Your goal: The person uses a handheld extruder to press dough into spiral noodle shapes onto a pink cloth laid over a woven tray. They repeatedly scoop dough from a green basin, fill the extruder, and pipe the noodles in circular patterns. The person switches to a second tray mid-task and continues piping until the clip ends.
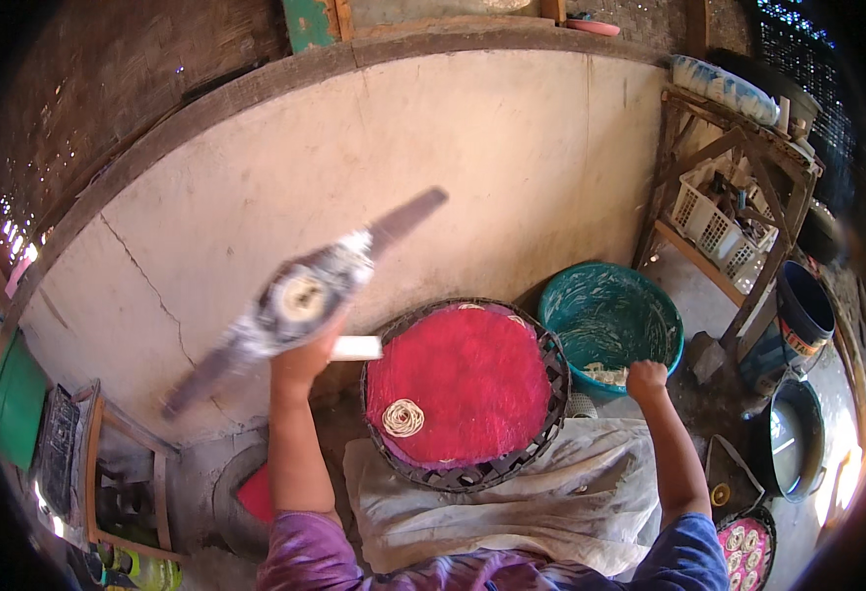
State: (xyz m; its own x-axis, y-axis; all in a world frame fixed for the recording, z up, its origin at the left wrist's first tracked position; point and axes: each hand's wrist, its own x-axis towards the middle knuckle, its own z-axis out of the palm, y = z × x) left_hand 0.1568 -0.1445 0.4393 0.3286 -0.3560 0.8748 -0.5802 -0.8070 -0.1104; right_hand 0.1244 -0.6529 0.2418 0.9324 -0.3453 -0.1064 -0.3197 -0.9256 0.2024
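Observation:
My left hand (305, 362) is raised and wrapped around a dough press (302, 297), a long dark wooden bar with a round middle smeared with pale dough. The press is tilted and blurred by motion. A short white cylinder (356, 348) sticks out beside that hand; whether it belongs to the press I cannot tell. My right hand (647, 377) is closed at the near right rim of a teal basin (610, 310), next to pale dough (605, 374) inside; what it holds is hidden. Between my arms, a round woven tray (467, 478) carries a red sheet (463, 379) with one coiled dough rosette (402, 418).
Whitish cloth (591, 463) lies beneath the tray. Lower right, another tray of rosettes (746, 552) sits near a dark basin (796, 438) and a blue bucket (804, 305). A wooden rack (729, 148) holds a white crate (714, 222). A wooden stool (128, 473) stands at left.

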